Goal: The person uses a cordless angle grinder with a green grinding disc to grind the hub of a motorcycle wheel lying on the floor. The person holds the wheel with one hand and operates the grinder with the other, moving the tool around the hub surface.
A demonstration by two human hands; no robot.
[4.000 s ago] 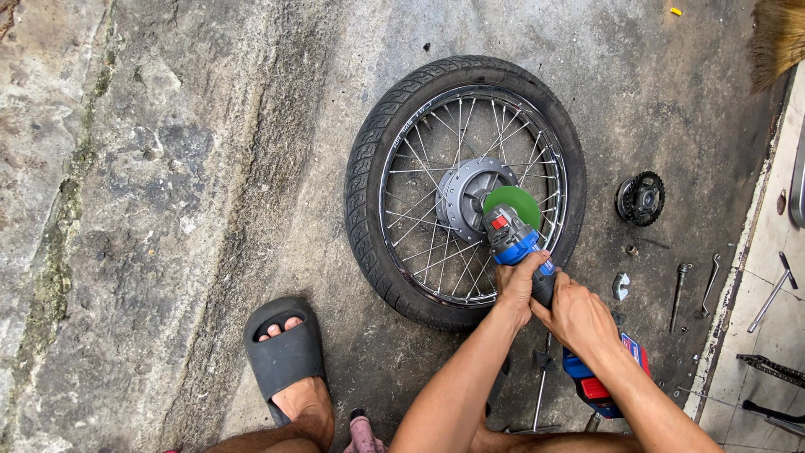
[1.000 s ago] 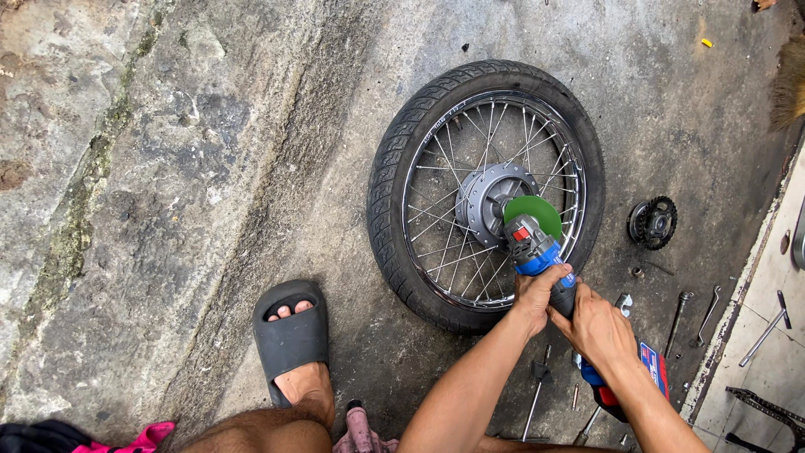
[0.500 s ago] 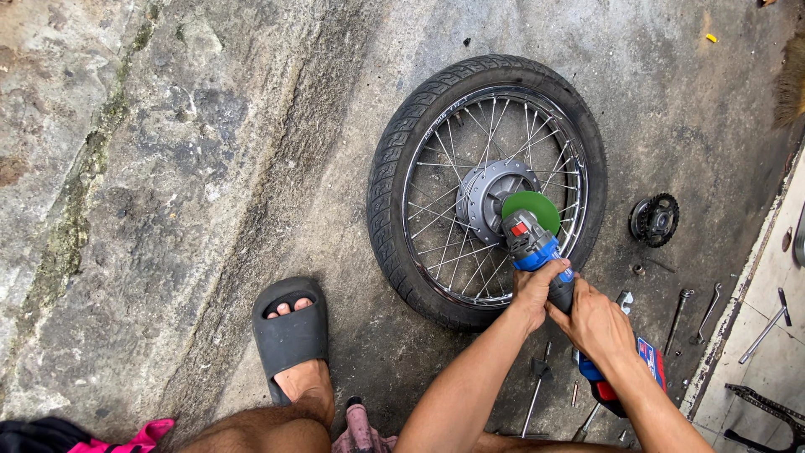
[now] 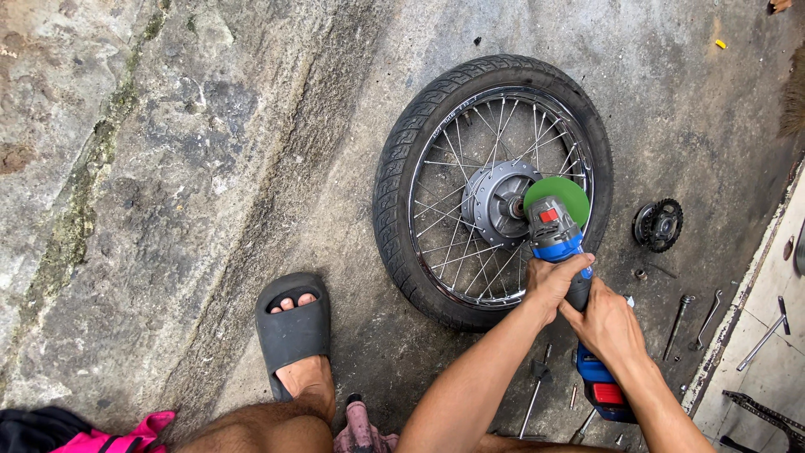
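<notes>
2 hands clench 1 grinder (image 4: 560, 239): left hand (image 4: 553, 283) farther, right hand (image 4: 605, 323) nearer; its long axis points far-left toward the wheel (image 4: 419, 143) hub (image 4: 501, 201).

One view only, from the camera on my head, looking almost straight down at the concrete floor (image 4: 210, 168). I'm close in: my forearms rise from the bottom edge, my sandalled foot (image 4: 293, 335) sits low and left, and the wheel (image 4: 402, 193) fills the upper right. A paler slab (image 4: 780, 361) cuts the right corner.
</notes>
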